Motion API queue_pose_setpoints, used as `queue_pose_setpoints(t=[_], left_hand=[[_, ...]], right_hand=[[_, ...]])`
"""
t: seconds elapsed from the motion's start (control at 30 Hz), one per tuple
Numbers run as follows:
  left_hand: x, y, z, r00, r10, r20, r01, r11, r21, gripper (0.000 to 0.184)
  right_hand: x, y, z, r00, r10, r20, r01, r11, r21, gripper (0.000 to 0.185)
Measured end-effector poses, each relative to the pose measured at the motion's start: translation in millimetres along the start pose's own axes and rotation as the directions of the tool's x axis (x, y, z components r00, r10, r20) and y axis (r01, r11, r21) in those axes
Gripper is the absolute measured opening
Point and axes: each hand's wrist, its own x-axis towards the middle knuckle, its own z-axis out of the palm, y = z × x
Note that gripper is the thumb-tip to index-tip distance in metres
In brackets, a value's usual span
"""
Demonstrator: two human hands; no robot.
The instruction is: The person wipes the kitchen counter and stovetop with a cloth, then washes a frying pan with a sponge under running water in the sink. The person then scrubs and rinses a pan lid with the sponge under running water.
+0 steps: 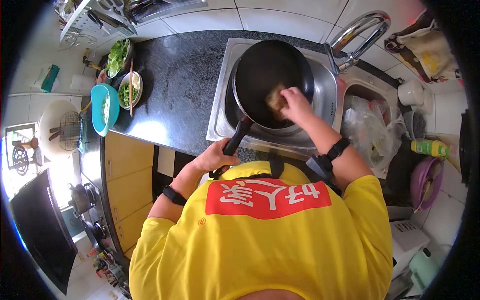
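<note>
A black wok (265, 65) sits tilted over the left basin of the steel sink (327, 85). Its black handle (239, 134) points toward my body, and my left hand (218, 156) is wrapped round it. Inside the wok, my right hand (295, 106) grips a brownish scrubber (275, 101) pressed against the inner surface near the lower side. My right fingertips partly cover the scrubber, and its exact kind is hard to make out.
A chrome faucet (362, 30) arches behind the sink. Plastic bags (370, 130) fill the right basin. On the dark counter (175, 75) at left stand a turquoise bowl (113, 116), a bowl of chopped greens with chopsticks (131, 95), and leafy vegetables (118, 57). A purple basin (422, 182) is at right.
</note>
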Motion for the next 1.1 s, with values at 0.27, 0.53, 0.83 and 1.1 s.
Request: queue_pose_setpoints(t=[0.27, 0.53, 0.83, 1.1], left_hand=[[9, 2, -3, 0.992, 0.028, 0.124, -0.038, 0.996, 0.081, 0.027], [8, -6, -12, 0.995, 0.011, 0.095, -0.021, 0.995, 0.100, 0.031], [2, 7, 0, 0.990, 0.020, 0.141, -0.031, 0.997, 0.071, 0.031], [7, 7, 4, 0.994, 0.047, 0.100, -0.041, 0.997, -0.064, 0.025]], right_hand=[[84, -27, -20, 0.838, -0.046, -0.543, 0.072, 0.997, 0.026, 0.029], [7, -46, -8, 0.858, -0.451, 0.245, 0.412, 0.890, 0.195, 0.021], [75, 2, -64, 0.872, -0.444, -0.207, 0.246, 0.761, -0.600, 0.013], [-6, -31, -16, 0.990, -0.093, 0.109, 0.084, 0.992, 0.089, 0.027]])
